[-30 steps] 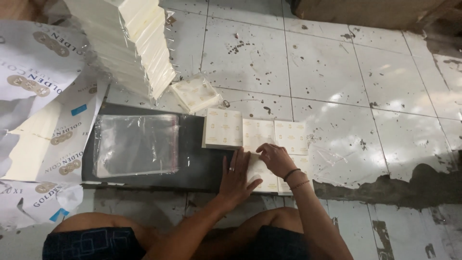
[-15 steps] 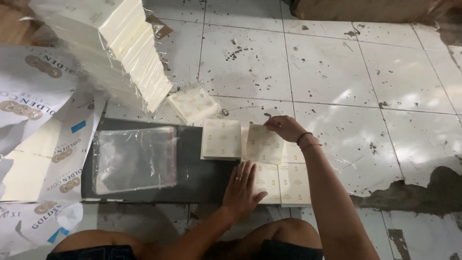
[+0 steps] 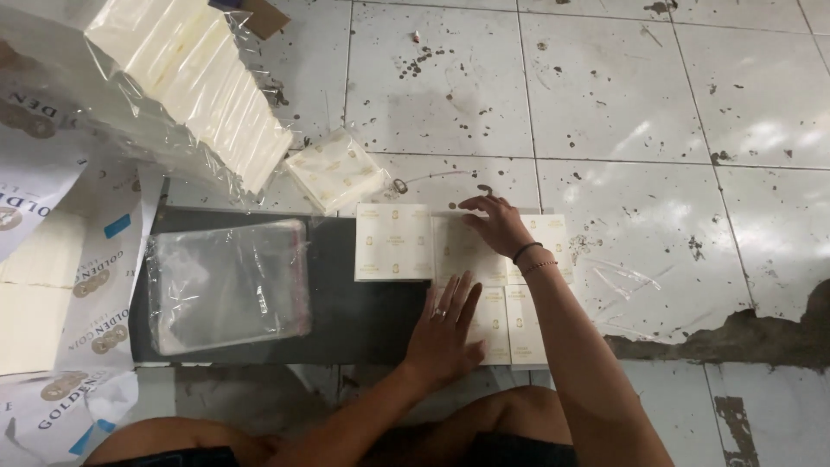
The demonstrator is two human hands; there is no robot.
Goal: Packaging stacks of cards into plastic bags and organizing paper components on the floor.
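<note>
Cream squares: a cluster of flat cream paper squares with faint gold print lies at the right end of a dark board; one full square sits bare at the cluster's 9 o'clock side, the rest run off toward 3 o'clock, partly over the floor tile.
Right hand: the right hand lies palm down on the upper row of squares, fingers spread and pointing to 10 o'clock, flat and gripping nothing; dark bands at the wrist.
Left hand: the left hand presses flat on the lower row, fingers open toward 1 o'clock, a ring on one finger; nothing held.
Key relation: the bare square lies at 9 o'clock from the right hand, just beside its fingertips; its edges run square to the board's long axis, which goes 9 to 3 o'clock. The right hand is nearer it than the left.
Sleeves: a stack of clear plastic bags rests on the board's left half, well apart from both hands; they look flat and unfilled.
Loose pack: a small wrapped bundle of squares lies on the tile at 12 o'clock from the board.
Bulk stock: a long plastic-wrapped block of cream sheets slants at 10 o'clock.
Wrappers: white printed paper wrappers spread at 9 o'clock.
Floor: stained white tiles, broken edge at 4 o'clock.
</note>
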